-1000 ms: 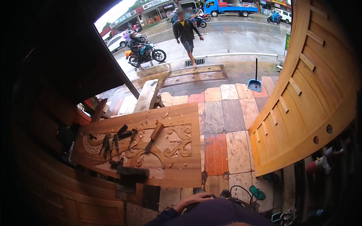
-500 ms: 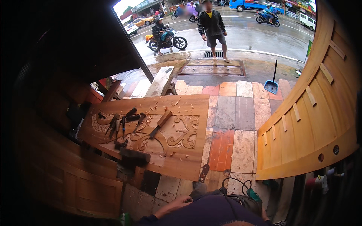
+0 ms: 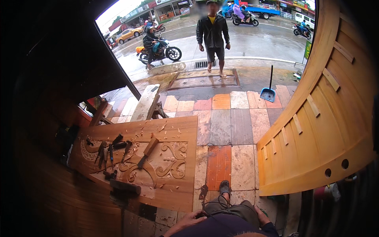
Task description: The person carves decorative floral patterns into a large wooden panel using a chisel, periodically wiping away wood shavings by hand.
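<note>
My left hand (image 3: 192, 219) rests at the left side of my dark shorts (image 3: 225, 211), fingers loosely extended against the cloth near a dark cord. My right hand (image 3: 261, 216) lies along my right thigh, partly hidden by the sleeve. Neither shows anything held. To the left is a wooden panel (image 3: 179, 125) with carved scrollwork and scattered shavings. On it lie a wide chisel with a wooden handle (image 3: 151, 146), several smaller carving tools (image 3: 111, 154) and a dark, blocky mallet (image 3: 125, 186) at the near edge.
A tall wooden door (image 3: 292, 154) leans along the right. Beyond the tiled floor (image 3: 226, 124) are a blue dustpan (image 3: 268, 94), a plank on a trestle (image 3: 146, 102) and a flat panel on the ground (image 3: 203, 80). A person (image 3: 213, 37) walks in from the wet road; a motorcycle (image 3: 160, 50) stands nearby.
My view has shifted, and my foot and right hand now show. The person outside has stepped nearer. Road traffic has moved along. The tools on the panel lie as before.
</note>
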Tool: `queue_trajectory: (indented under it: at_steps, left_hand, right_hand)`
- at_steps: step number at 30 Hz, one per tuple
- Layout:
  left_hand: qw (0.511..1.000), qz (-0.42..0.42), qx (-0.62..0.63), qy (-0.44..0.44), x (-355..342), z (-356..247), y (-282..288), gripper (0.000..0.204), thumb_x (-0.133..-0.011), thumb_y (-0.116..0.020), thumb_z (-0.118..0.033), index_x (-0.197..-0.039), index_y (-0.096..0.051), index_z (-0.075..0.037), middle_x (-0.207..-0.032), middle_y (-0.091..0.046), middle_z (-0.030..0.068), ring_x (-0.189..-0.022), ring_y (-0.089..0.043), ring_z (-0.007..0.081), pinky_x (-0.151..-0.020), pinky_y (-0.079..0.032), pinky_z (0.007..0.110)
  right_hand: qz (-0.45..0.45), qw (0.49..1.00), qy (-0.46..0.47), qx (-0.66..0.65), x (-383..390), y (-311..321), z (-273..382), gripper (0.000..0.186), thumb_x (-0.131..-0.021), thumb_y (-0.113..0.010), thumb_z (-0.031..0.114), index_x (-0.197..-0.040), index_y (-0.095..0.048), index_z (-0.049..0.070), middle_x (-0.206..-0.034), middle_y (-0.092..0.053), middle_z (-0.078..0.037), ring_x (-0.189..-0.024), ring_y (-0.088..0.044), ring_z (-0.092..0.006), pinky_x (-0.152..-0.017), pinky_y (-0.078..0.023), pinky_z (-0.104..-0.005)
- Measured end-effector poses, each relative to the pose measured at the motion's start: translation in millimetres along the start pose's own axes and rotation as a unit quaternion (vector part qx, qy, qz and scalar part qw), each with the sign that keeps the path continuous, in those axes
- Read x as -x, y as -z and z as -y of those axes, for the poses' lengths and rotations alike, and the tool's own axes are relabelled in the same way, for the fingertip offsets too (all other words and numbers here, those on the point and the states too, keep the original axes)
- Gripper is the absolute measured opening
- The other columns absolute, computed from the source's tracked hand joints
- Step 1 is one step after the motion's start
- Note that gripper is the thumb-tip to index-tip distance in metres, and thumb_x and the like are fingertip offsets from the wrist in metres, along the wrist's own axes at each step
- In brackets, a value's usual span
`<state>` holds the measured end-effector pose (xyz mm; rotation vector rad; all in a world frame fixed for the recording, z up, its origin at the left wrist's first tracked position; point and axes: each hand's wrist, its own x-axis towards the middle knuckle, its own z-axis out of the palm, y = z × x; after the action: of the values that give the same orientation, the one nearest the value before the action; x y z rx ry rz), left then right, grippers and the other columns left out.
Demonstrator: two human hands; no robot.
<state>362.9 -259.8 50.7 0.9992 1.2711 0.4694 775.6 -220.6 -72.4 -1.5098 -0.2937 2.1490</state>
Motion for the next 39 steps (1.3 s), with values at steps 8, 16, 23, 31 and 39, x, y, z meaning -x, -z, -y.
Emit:
queue_trajectory:
  at_steps: [8, 16, 23, 31, 39]
  left_hand:
    - [0.993, 0.057, 0.078, -0.066, -162, -58, -14, 0.038, -0.104, -0.066, -0.029, -0.136, -0.065, -0.008, -0.120, -0.070, 0.0070, -0.112, -0.065, 0.0157, -0.097, -0.050, 0.031]
    - [0.992, 0.071, -0.001, -0.107, -283, -104, 26, 0.046, -0.104, -0.064, -0.036, -0.142, -0.062, -0.009, -0.132, -0.069, 0.0093, -0.121, -0.066, 0.0223, -0.102, -0.051, 0.035]
    - [0.977, 0.003, -0.207, -0.048, -326, -122, 79, 0.048, -0.101, -0.064, -0.043, -0.141, -0.063, -0.017, -0.124, -0.073, 0.0158, -0.118, -0.069, 0.0340, -0.096, -0.054, 0.042]
    - [0.994, 0.057, -0.094, 0.013, -405, -170, 101, 0.053, -0.106, -0.057, -0.045, -0.149, -0.056, -0.015, -0.127, -0.072, 0.0156, -0.120, -0.068, 0.0305, -0.099, -0.052, 0.039]
    - [0.990, -0.044, -0.084, 0.103, -466, -271, 134, 0.047, -0.104, -0.066, -0.031, -0.143, -0.061, -0.005, -0.115, -0.076, 0.0146, -0.107, -0.072, 0.0221, -0.089, -0.055, 0.033]
  right_hand:
    - [-0.106, 0.994, 0.021, 0.015, -8, 7, 68, 0.066, -0.108, -0.048, 0.051, -0.144, -0.056, -0.003, -0.136, -0.066, -0.012, -0.120, -0.065, -0.0226, -0.106, -0.050, -0.0345]
    - [-0.017, 0.972, 0.211, 0.102, -66, 54, 111, 0.058, -0.110, -0.047, 0.038, -0.147, -0.052, -0.006, -0.146, -0.059, -0.011, -0.133, -0.056, -0.0202, -0.114, -0.041, -0.0305]
    - [-0.139, 0.917, 0.238, 0.287, -25, -44, 211, 0.056, -0.106, -0.057, 0.028, -0.151, -0.048, -0.004, -0.152, -0.054, -0.016, -0.143, -0.047, -0.0200, -0.120, -0.032, -0.0321]
    - [-0.090, 0.947, 0.200, 0.235, -118, -45, 305, 0.058, -0.105, -0.059, 0.029, -0.152, -0.048, -0.003, -0.151, -0.055, -0.017, -0.141, -0.048, -0.0208, -0.118, -0.034, -0.0317]
    - [-0.005, 0.949, 0.199, 0.246, -242, -44, 449, 0.057, -0.108, -0.052, 0.041, -0.145, -0.056, -0.002, -0.144, -0.061, -0.015, -0.135, -0.055, -0.0229, -0.116, -0.037, -0.0322]
